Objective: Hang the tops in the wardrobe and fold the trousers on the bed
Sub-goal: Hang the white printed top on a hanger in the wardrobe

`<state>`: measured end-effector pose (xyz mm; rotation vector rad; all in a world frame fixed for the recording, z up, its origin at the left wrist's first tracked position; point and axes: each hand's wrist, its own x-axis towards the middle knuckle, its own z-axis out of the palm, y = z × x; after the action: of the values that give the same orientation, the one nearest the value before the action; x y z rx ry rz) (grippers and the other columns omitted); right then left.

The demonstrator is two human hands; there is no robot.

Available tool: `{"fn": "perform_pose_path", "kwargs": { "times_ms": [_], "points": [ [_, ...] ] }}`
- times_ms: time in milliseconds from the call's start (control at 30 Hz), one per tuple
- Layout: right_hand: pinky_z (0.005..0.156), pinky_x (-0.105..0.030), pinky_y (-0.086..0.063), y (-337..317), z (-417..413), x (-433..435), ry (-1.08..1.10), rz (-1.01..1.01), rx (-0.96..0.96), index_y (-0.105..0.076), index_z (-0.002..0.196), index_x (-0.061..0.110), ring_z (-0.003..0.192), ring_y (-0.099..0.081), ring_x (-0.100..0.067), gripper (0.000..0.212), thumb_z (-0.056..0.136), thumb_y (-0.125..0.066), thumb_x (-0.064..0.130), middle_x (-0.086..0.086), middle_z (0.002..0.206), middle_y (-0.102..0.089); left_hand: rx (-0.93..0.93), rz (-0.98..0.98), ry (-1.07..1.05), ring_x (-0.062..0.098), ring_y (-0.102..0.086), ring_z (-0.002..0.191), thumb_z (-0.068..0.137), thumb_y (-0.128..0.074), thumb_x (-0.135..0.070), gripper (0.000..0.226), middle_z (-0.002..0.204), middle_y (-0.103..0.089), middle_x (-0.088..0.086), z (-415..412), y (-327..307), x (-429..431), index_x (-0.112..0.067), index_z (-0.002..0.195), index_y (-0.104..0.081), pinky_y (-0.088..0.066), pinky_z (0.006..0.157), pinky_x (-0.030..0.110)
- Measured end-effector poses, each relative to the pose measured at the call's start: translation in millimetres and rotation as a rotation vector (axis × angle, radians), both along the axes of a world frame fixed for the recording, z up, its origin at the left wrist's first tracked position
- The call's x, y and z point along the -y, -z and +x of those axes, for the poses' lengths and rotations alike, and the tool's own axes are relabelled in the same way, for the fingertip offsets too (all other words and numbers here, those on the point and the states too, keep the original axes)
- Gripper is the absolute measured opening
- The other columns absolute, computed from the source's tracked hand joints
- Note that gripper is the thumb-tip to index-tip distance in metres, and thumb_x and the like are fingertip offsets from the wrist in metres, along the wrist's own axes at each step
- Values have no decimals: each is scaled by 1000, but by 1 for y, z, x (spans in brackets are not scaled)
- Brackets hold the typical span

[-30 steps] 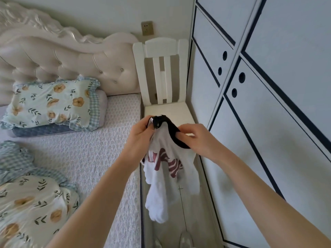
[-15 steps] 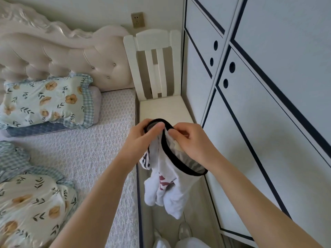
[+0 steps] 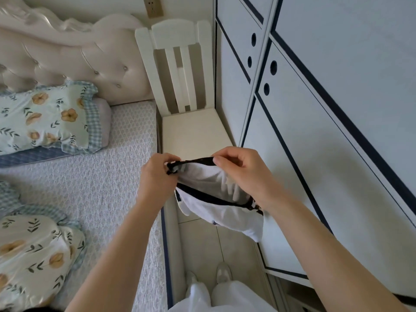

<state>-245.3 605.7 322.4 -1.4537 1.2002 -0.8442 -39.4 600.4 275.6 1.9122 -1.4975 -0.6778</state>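
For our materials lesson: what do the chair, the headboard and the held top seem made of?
Chair: probably painted wood; smooth cream finish, rigid slats. Headboard: padded leather-like upholstery; slight sheen, button tufting. Top: soft white cloth, likely cotton knit; it creases and droops.

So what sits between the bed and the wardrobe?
In the head view, a white chair stands between bed and wardrobe; nearer, the white top hangs there.

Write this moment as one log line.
left hand: pinches black trim | right hand: pinches black trim | white top: held up, unhung | wardrobe: closed
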Motion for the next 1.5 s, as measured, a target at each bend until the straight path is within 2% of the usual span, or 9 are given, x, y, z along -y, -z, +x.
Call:
{"fn": "perform_pose_path", "kwargs": {
  "times_ms": [133,300,433,533,800,967,1200,1367,1500],
  "points": [
    [83,-34,-54,-5,-11,-12,-123,60,71,-70,106,35,90,-64,-46,24,91,-58,22,-23,95,-70,44,31,67,1,-56,88,76,-52,14,56,108,-56,-9,11,7,-5,-26,113,-66,-38,61,7],
    [89,-22,-49,-5,2,-39,-83,40,47,-70,113,29,104,-65,-4,28,87,-64,22,11,106,-72,-229,171,409,-4,-61,91,74,-71,-22,39,97,-68,-18,-11,2,-22,-37,108,-62,-46,75,15],
    [89,-20,-49,0,13,-68,-59,70,29,-69,112,36,101,-65,0,30,85,-67,23,16,104,-72,-218,140,381,11,-60,69,82,-57,-35,8,69,-65,-13,-12,9,-36,-34,80,-65,-47,62,28],
    [94,-19,-49,3,14,-91,-91,76,38,-64,115,42,106,-64,0,38,85,-67,18,18,110,-70,-222,103,269,22,-60,69,91,-56,-26,21,66,-64,-8,11,10,-42,-26,74,-68,-46,63,34],
    [57,1,-39,60,21,-145,477,80,-488,-67,98,31,64,-58,7,16,85,-73,25,20,77,-59,-551,269,364,17,-72,81,88,-65,-11,24,81,-76,2,10,-38,-77,-29,79,-80,-57,73,30],
    [71,-31,-51,90,2,-187,614,129,-777,-65,102,23,82,-59,-16,14,90,-65,31,7,91,-59,-739,338,369,19,-74,81,91,-63,-11,19,88,-77,9,-3,-52,-98,-17,83,-80,-59,67,25],
    [67,-19,-45,113,-41,-253,727,368,-526,-64,99,26,85,-61,-10,15,85,-68,29,8,96,-67,-731,274,235,12,-66,58,92,-58,-6,35,66,-71,1,-20,-36,-121,-22,69,-79,-54,53,21],
    [75,-46,-59,100,-63,-297,954,449,-209,-55,91,18,79,-71,-25,18,83,-70,22,-8,93,-69,-783,315,179,13,-70,65,91,-59,-9,31,70,-73,2,-30,-23,-150,-22,73,-80,-55,54,24],
    [69,-37,-61,71,-76,-341,953,354,154,-67,89,20,79,-73,-18,23,89,-59,-2,-3,91,-73,-677,332,197,25,-64,74,87,-62,-12,21,80,-70,13,-49,-7,-182,-19,75,-78,-56,69,39]
  ]
}}
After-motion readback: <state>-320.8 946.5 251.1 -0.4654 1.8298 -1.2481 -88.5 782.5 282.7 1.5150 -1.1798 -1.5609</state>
